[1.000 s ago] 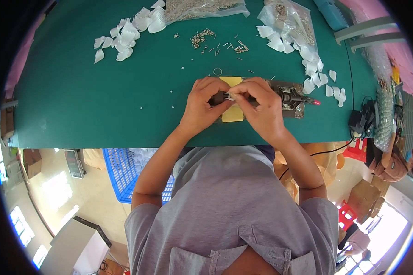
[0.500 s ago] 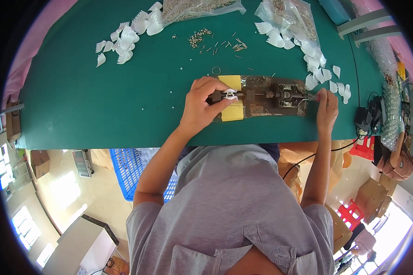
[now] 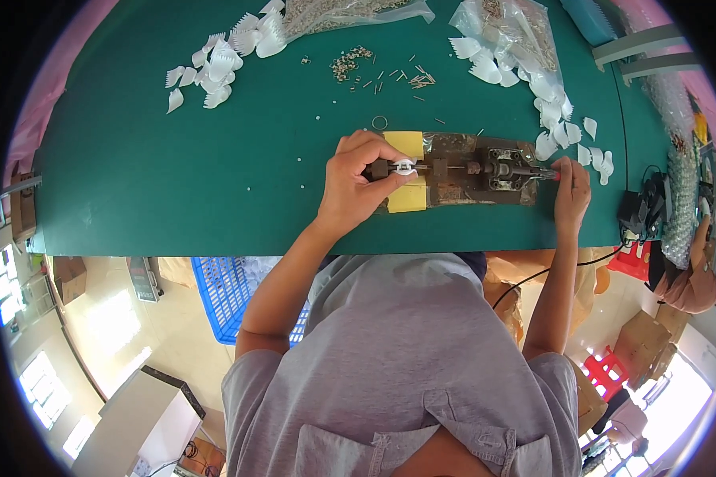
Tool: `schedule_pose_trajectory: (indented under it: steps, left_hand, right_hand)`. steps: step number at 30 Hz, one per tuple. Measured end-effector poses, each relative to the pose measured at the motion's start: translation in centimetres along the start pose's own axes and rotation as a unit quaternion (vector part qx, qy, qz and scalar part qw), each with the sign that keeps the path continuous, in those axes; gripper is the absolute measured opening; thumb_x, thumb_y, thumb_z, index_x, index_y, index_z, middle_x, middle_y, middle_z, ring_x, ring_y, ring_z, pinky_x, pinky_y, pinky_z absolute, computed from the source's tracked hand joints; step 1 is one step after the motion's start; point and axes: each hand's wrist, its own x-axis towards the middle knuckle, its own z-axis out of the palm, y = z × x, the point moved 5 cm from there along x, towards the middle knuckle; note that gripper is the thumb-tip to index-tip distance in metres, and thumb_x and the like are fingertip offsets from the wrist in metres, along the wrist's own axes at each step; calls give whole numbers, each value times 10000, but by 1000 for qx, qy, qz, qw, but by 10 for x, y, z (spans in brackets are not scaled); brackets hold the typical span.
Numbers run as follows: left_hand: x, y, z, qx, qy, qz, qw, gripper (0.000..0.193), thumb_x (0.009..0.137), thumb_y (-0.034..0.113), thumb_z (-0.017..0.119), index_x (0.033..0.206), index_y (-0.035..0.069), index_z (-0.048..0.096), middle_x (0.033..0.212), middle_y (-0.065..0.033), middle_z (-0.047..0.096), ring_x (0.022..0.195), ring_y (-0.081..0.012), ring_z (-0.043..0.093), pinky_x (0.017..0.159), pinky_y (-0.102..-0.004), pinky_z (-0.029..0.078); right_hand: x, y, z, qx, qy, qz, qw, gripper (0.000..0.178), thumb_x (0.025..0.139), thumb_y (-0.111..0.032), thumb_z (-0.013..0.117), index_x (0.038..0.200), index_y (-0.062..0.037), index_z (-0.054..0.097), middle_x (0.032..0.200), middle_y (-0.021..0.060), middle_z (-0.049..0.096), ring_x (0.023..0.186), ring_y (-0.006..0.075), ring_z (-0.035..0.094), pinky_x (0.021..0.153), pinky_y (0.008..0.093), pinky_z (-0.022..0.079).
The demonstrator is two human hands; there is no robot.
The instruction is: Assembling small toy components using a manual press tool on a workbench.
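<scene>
A brown metal hand press [image 3: 458,189], with yellow tape around its left part, lies across the green table in front of me. At its left end my left hand [image 3: 356,176] pinches a small white plastic clip [image 3: 405,167] between thumb and forefinger, against the press's rod. My right hand [image 3: 572,191] has its fingers closed on the press lever [image 3: 544,173] at the right end. Beyond the press lie a metal ring [image 3: 380,123], a pile of small metal springs [image 3: 347,63] and several thin metal pins [image 3: 422,80].
White toothed plastic pieces are heaped at the far left [image 3: 219,71] and on the right [image 3: 550,111]. Clear bags of small parts [image 3: 338,14] lie at the back. A black adapter with cables [image 3: 633,208] sits at the right edge. Below the table stands a blue basket [image 3: 215,290].
Between my left fingers, the clip has turned slightly on the rod. My right hand still grips the lever, which has barely moved. The whole view has shifted a little.
</scene>
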Motion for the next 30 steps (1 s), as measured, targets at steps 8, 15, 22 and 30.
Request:
schedule_pose_trajectory:
  steps: [8, 15, 22, 30]
  left_hand:
    - [0, 0, 3, -2, 21, 7, 1000, 223, 735, 71, 904, 883, 86, 738, 831, -8, 666, 818, -181, 597, 852, -331, 400]
    - [-1, 0, 2, 14, 17, 10, 1000, 223, 742, 35, 895, 915, 79, 760, 873, -22, 673, 857, -185, 597, 838, -327, 430]
    - [-4, 7, -7, -173, 44, 44, 983, 267, 774, -59, 837, 1009, 16, 735, 968, -68, 677, 970, -202, 609, 855, -350, 478]
    - [-112, 38, -174, -30, -102, -197, 975, 426, 665, -26, 897, 1052, 7, 723, 997, -67, 718, 922, -177, 662, 862, -342, 521]
  right_hand:
    - [36, -70, -25, 745, -99, 53, 658, 363, 1092, -203, 521, 763, -56, 556, 676, -23, 480, 626, 70, 372, 638, 253, 309]
    - [29, -112, -13, 576, -30, 9, 817, 457, 1136, -260, 454, 716, -79, 457, 581, -57, 291, 503, 62, 214, 474, 292, 164]
    - [18, 2, 14, 741, 10, 147, 656, 283, 1114, -242, 525, 906, -52, 549, 707, -39, 334, 653, 91, 323, 623, 285, 326]
    - [11, 21, 25, 709, 38, 173, 682, 189, 1102, -186, 542, 975, -45, 550, 780, -7, 404, 739, 129, 390, 738, 310, 400]
